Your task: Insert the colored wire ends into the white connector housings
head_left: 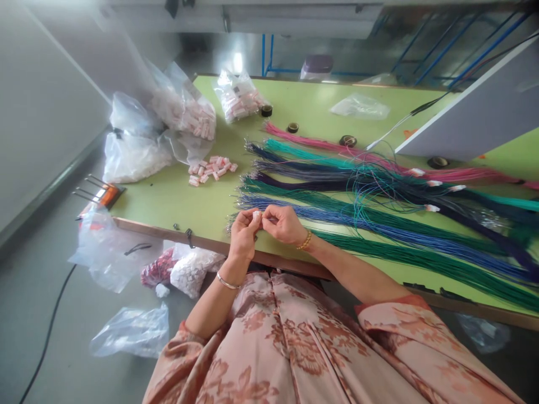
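While the bench (164,203) carries wire bundles (345,217), 2 hands meet near its front edge: right hand (286,224) pinched narrow, contents unclear; left hand (242,233) gripping a white connector (256,214) — likely wire insertion, next calling for a straight, steady push.

Table (168,202) bears wire bundles (357,224) lengthwise over the right part, loose connectors (214,167) left of their tips, bags (183,115) behind and left of those, tape rolls (266,111) along the bundles' far side (one just beside a bag), peg stand (108,195) at near left corner.
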